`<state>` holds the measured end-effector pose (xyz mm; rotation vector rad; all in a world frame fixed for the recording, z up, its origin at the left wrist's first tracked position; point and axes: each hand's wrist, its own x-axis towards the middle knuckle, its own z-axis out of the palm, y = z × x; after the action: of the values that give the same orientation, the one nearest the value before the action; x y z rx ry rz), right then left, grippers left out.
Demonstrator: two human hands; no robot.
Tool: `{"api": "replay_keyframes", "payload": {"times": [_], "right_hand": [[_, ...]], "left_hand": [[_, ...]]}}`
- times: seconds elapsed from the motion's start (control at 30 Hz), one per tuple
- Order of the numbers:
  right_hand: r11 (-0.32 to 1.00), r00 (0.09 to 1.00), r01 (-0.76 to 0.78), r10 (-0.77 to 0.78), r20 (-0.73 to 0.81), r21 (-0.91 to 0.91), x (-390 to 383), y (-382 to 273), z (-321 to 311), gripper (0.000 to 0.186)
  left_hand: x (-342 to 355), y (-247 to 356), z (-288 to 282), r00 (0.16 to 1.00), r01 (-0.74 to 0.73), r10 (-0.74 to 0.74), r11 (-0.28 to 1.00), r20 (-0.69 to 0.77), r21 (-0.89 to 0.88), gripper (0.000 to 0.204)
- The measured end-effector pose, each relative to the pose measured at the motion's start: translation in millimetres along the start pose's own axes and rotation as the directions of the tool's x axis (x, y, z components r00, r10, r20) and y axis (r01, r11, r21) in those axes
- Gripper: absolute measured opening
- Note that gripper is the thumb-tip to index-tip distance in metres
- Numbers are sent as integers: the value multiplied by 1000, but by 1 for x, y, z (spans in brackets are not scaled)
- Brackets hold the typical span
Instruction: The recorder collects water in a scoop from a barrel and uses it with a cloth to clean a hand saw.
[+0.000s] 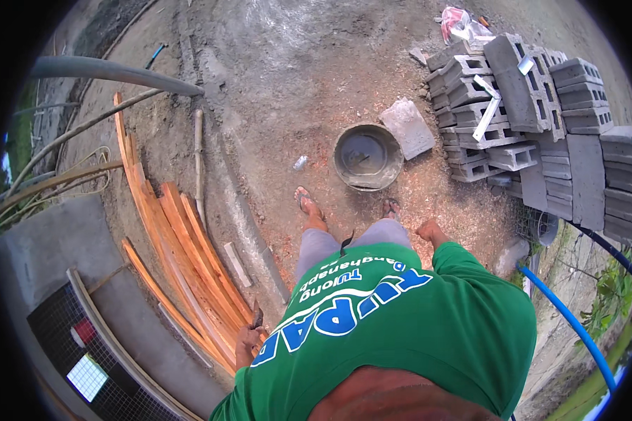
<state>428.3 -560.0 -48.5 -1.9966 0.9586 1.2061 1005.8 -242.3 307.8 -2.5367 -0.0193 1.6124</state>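
Observation:
I stand on bare reddish ground in a green shirt and sandals. My left hand (pixel 248 342) hangs at my side, closed around a small dark tool (pixel 258 316) whose kind I cannot make out. It is right beside a pile of orange wooden planks (pixel 182 259). My right hand (pixel 428 230) hangs by my right hip with its fingers curled into a fist and nothing visible in it. A round grey metal basin (pixel 367 156) sits on the ground just ahead of my feet.
A flat concrete slab (pixel 407 128) lies beside the basin. Stacked grey concrete blocks (pixel 534 119) fill the right. A blue hose (pixel 576 324) runs at lower right. A grey pipe (pixel 112 70) lies at upper left, a wire-mesh cage (pixel 84 351) at lower left.

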Motion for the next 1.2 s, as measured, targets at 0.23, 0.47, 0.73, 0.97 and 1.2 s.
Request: {"api": "replay_keyframes", "payload": {"times": [0.23,0.47,0.73,0.97,1.2], "right_hand": [[637,827,-335,552,-107,694,-20,-95,-232,31],[623,805,-36,481,-346,781,39,-146,-326,30],[563,932,-228,363,10,794,138,-121,-412,52],[243,930,56,340,-139,969,235,-103,-695,35],[685,697,368,244,-674,629,312,-62,-1086,43]], "left_hand": [[115,14,-123,973,-231,231,973,13,-10,31],[109,260,-278,680,-727,599,626,-423,-283,27],[94,528,-391,348,-937,663,273,-663,-218,17],[94,755,-493,534,-549,670,-190,-516,-814,15],[110,924,-601,455,-160,812,-329,-365,-931,18]]}}
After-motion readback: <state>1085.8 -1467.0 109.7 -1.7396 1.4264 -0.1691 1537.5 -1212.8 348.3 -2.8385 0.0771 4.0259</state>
